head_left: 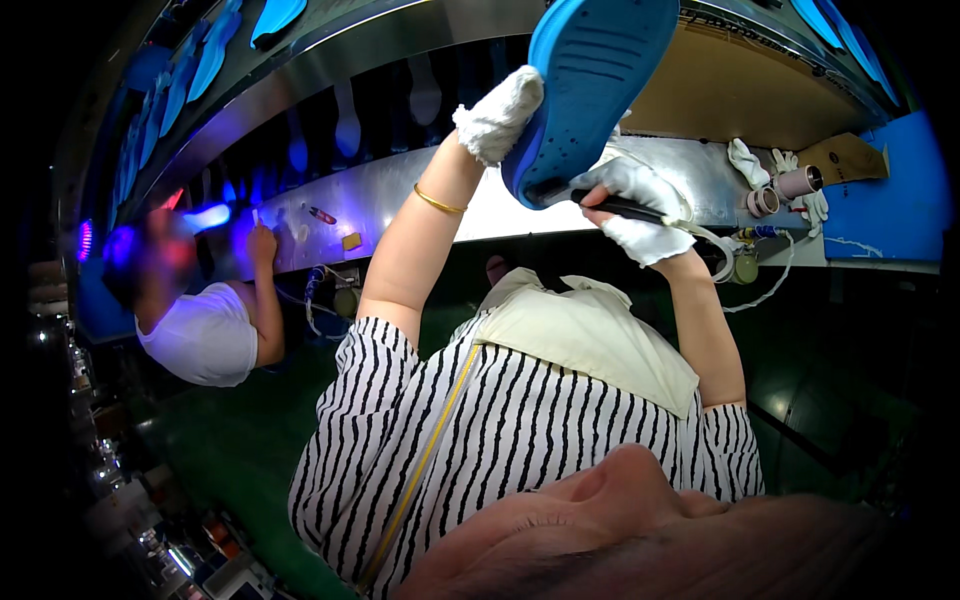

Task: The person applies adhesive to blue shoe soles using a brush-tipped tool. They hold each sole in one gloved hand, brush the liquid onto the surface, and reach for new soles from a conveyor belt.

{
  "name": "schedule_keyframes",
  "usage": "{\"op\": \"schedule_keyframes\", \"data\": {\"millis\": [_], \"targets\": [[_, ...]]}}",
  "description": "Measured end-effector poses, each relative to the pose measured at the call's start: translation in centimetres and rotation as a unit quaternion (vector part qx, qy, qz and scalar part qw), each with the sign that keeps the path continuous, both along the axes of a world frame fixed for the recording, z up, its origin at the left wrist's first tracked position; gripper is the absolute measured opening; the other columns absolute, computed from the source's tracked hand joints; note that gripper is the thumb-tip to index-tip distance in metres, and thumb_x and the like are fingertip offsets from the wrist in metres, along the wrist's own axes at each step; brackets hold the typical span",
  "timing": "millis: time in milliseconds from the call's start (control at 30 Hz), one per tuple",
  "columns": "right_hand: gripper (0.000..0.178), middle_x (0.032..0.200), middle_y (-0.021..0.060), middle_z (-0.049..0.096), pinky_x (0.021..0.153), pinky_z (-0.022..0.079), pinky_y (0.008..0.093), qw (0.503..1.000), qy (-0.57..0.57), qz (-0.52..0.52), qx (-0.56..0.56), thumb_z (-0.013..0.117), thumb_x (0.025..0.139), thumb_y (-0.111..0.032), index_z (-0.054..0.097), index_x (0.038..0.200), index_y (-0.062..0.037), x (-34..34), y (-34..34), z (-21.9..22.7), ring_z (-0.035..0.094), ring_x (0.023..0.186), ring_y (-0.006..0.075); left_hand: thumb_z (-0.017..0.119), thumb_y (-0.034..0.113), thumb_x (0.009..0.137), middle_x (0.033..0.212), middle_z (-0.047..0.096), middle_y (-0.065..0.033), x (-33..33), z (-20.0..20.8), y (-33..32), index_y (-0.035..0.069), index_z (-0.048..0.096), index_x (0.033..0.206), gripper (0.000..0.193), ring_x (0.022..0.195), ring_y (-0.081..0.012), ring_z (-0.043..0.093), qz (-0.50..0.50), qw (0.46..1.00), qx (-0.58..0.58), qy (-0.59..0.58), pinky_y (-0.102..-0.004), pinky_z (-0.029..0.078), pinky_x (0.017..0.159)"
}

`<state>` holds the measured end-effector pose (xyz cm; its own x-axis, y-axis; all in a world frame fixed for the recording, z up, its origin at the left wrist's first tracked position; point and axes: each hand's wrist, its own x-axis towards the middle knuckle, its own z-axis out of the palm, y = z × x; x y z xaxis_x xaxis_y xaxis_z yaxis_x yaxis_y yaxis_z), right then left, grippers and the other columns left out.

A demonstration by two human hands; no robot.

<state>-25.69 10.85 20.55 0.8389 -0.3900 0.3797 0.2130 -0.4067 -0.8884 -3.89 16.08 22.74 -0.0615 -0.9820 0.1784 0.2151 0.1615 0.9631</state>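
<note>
My left hand (500, 112), in a white glove, grips the left edge of a large blue shoe sole (590, 90) and holds it up above the metal bench. The sole is tilted; ridges run across its upper part and dark spots dot its lower part. In my right hand (642, 208), which wears a white glove with bare fingers showing, is a brush (625, 207) with a black handle. Its dark tip touches the lower end of the sole. A pale hose (715, 240) hangs by that wrist. The fingers of my left hand are partly hidden by the glove and sole.
The bench (385, 190) runs across in front of me. White gloves (745, 163) and pink cups (798, 182) stand at its right, near a blue panel (890, 200). At the left sits a co-worker (205, 330). Blue sole shapes (215, 45) line the rack above.
</note>
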Motion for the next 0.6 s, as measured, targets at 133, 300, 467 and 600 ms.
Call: {"op": "schedule_keyframes", "data": {"millis": [133,300,467,600], "targets": [[0.013,0.09,0.0067,0.064,0.075,0.05,0.0281,0.969,0.161,0.044,0.18,0.073,0.073,0.003,0.065,0.082,-0.0021,-0.2,-0.6,1.1,0.061,0.08,0.0153,0.054,0.091,0.058,0.12,0.062,-0.0248,0.3,-0.4,-0.4,0.004,0.043,0.141,0.121,0.102,-0.0348,0.067,0.06,0.992,0.079,-0.079,-0.0463,0.058,0.084],[0.012,0.091,0.0066,0.066,0.075,0.05,0.0292,0.99,0.065,-0.015,0.122,0.07,0.074,0.004,0.064,0.081,-0.0033,0.3,-0.6,1.1,0.062,0.082,0.0155,0.054,0.08,0.076,0.12,0.062,-0.0223,0.6,-0.7,-1.4,0.008,0.046,0.141,0.097,0.098,-0.0304,0.068,0.096,0.982,0.152,-0.065,-0.0429,0.06,0.078],[0.014,0.085,0.0063,0.064,0.074,0.05,0.0312,0.998,0.065,0.025,-0.011,0.07,0.07,0.004,0.064,0.079,-0.0043,0.6,-0.7,0.8,0.061,0.079,0.0187,0.055,0.076,0.08,0.123,0.06,-0.0211,0.9,-0.4,-1.8,0.009,0.044,0.144,0.094,0.102,-0.0286,0.065,0.087,0.971,0.199,-0.102,-0.041,0.057,0.082],[0.013,0.087,0.0066,0.063,0.073,0.05,0.0306,0.996,0.075,0.015,0.043,0.072,0.069,0.002,0.064,0.077,-0.0051,0.3,-2.2,1.4,0.06,0.081,0.0191,0.054,0.077,0.08,0.128,0.057,-0.0208,0.6,-0.4,-1.6,0.009,0.042,0.145,0.095,0.108,-0.0294,0.063,0.1,0.969,0.194,-0.113,-0.0407,0.056,0.086]]}}
